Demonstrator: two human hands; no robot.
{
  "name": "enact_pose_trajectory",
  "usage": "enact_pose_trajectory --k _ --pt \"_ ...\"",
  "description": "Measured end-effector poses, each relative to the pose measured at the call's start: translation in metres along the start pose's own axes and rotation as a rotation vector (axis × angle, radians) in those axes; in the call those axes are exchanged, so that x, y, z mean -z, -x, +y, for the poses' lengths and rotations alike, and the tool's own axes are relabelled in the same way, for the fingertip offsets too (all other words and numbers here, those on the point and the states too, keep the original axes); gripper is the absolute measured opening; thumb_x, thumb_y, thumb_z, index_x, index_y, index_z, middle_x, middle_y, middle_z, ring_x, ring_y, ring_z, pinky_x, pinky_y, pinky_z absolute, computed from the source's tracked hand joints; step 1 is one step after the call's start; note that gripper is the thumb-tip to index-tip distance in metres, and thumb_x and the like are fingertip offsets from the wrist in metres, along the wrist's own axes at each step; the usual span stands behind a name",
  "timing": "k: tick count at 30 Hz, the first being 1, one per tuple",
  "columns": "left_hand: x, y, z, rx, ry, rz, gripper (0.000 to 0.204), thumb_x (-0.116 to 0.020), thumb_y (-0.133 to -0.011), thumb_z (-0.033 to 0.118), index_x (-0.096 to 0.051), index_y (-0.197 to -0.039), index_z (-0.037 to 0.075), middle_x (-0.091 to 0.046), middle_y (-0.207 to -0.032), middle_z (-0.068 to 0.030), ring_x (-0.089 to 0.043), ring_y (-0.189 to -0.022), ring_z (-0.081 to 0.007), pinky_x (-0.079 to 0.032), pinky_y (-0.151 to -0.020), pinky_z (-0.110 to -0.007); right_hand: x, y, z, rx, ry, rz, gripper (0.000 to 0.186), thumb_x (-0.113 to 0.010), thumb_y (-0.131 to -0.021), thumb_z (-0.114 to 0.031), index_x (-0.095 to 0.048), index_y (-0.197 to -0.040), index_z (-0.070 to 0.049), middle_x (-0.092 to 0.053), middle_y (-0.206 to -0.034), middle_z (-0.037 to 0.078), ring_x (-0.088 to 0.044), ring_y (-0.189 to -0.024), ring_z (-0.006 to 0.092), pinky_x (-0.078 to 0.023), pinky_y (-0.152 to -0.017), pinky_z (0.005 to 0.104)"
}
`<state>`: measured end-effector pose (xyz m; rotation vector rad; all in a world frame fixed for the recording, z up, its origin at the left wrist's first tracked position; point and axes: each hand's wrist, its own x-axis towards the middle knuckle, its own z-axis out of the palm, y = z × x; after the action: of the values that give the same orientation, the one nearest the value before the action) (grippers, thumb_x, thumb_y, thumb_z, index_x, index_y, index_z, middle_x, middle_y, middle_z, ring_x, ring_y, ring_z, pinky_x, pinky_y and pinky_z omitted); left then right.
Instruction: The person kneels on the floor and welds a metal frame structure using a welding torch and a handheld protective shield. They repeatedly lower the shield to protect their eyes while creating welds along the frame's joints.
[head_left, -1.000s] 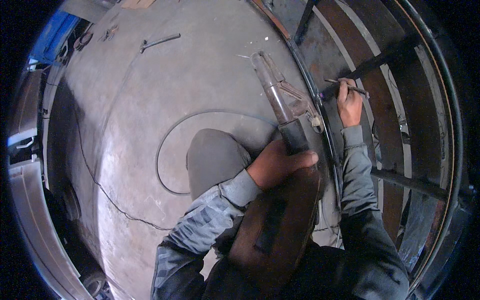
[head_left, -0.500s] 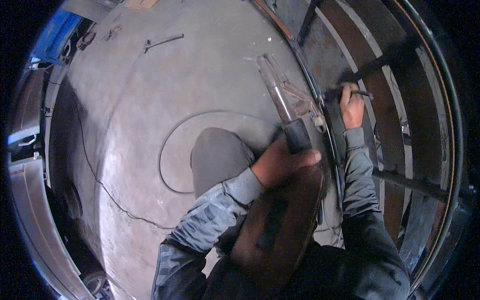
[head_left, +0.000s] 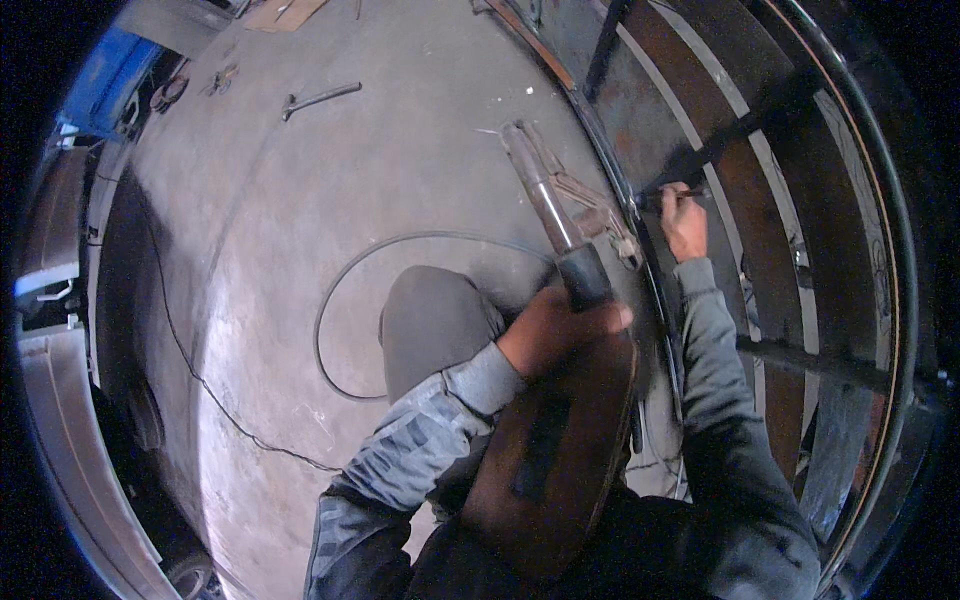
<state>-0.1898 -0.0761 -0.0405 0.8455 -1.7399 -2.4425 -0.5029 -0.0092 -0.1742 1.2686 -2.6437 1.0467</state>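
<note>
My left hand (head_left: 560,325) is closed around the black handle of a welding electrode holder (head_left: 550,212), whose metal jaws point away from me. Just below that hand, a brown curved panel with a dark rectangular window, like a welding shield (head_left: 590,430), lies over my lap. To the right, my right hand (head_left: 685,225) pinches a thin dark rod-like tool (head_left: 688,192). Its left end reaches the dark lower rail of a metal frame (head_left: 632,185); blur and shadow hide its tip and exact kind.
A hammer (head_left: 320,98) lies on the concrete floor (head_left: 300,180) ahead. One cable (head_left: 375,245) loops beside my knee (head_left: 430,310); a thinner black cable (head_left: 190,365) runs at left. Brown and grey slats (head_left: 765,215) fill the frame at right. A tyre (head_left: 190,575) shows lower left.
My right hand and its dark tool have moved left and slightly down, closer to the frame's rail. The electrode holder has shifted slightly left in view along with my left hand.
</note>
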Motion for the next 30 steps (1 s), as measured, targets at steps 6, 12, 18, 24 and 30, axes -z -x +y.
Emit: enact_pose_trajectory --k 6,12,18,24,30 --pt "-0.004 -0.002 0.006 -0.011 0.016 -0.016 0.032 -0.075 -0.091 0.032 -0.071 -0.099 0.001 -0.071 -0.089 -0.0034 -0.063 -0.082 -0.0147 -0.051 -0.077 -0.033 0.004 0.008 0.021 0.053 0.041 -0.011 0.034 -0.048 -0.105 -0.031 -0.066 -0.108 -0.003 -0.070 -0.096 0.025 -0.068 -0.093 0.0436 -0.052 -0.080 0.0448" --pt "0.000 0.002 0.010 -0.014 -0.018 -0.007 0.034 -0.075 -0.091 0.033 -0.070 -0.098 0.000 -0.070 -0.089 -0.0041 -0.061 -0.084 -0.0132 -0.050 -0.077 -0.032 0.045 -0.001 -0.035 0.033 -0.132 0.083 0.031 -0.051 -0.103 -0.029 -0.066 -0.106 -0.003 -0.069 -0.097 0.026 -0.067 -0.093 0.0434 -0.052 -0.081 0.0466" --pt "0.004 -0.002 0.012 0.043 -0.094 -0.014 0.033 -0.076 -0.091 0.032 -0.070 -0.099 0.001 -0.068 -0.087 -0.0026 -0.059 -0.082 -0.0132 -0.049 -0.077 -0.032 0.003 0.008 0.011 -0.203 0.084 -0.015 0.031 -0.049 -0.105 -0.030 -0.066 -0.108 -0.004 -0.069 -0.094 0.026 -0.068 -0.095 0.0429 -0.052 -0.079 0.0461" --pt "-0.002 0.000 0.001 -0.041 -0.026 -0.017 0.029 -0.073 -0.093 0.029 -0.069 -0.095 0.001 -0.066 -0.084 -0.0018 -0.058 -0.081 -0.0123 -0.049 -0.075 -0.032 0.012 0.030 0.008 -0.052 -0.148 0.035 0.032 -0.053 -0.102 -0.032 -0.069 -0.103 -0.004 -0.069 -0.093 0.026 -0.068 -0.087 0.0443 -0.053 -0.076 0.0486" --pt "0.001 0.003 0.004 -0.035 -0.067 -0.024 0.029 -0.071 -0.095 0.028 -0.069 -0.097 -0.001 -0.067 -0.085 -0.0016 -0.058 -0.082 -0.0119 -0.049 -0.076 -0.031 0.034 0.039 -0.044 -0.091 -0.410 0.099 0.026 -0.056 -0.101 -0.025 -0.067 -0.111 -0.004 -0.070 -0.102 0.024 -0.067 -0.097 0.0448 -0.054 -0.082 0.0467"
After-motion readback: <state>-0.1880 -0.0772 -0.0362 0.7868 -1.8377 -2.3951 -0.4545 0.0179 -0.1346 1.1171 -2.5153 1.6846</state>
